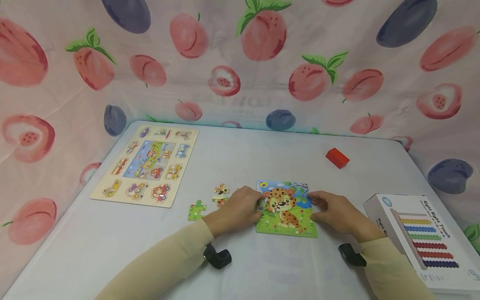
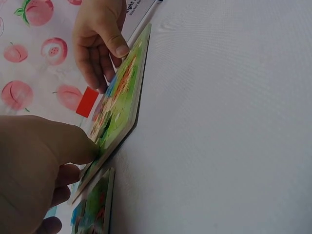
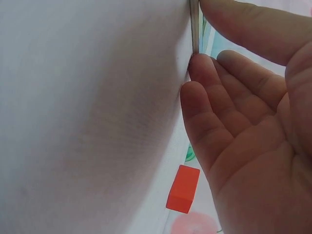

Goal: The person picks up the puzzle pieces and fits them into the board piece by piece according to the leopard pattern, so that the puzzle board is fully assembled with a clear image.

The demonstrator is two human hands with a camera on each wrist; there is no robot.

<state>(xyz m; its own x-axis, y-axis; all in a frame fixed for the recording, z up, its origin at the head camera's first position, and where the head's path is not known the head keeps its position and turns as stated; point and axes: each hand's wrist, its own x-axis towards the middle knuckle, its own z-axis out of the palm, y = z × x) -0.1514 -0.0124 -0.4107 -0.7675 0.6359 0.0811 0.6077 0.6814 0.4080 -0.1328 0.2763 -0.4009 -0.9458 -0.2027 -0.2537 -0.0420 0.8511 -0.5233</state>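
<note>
A square leopard jigsaw puzzle [image 1: 286, 212] lies flat on the table between the hands. My left hand [image 1: 243, 208] is at its left edge, thumb and fingers pinching a green puzzle piece [image 2: 104, 129] that sits slightly raised there; the hand partly hides it. On the right edge, my right hand [image 1: 335, 210] rests its thumb and fairly straight fingertips [image 3: 197, 97] against the puzzle's side. Left of the left hand lie a loose green piece [image 1: 196, 211] and another loose piece with a leopard's face part [image 1: 221, 191], partly covered by the hand.
A wooden vehicle puzzle board [image 1: 112, 175] lies at the back left. A red block [image 1: 337, 158] sits at the back right. Near the right edge stands a white box [image 1: 393, 208] with coloured bead bars pictured on it. Fruit-printed cloth [image 1: 262, 83] hangs behind the table.
</note>
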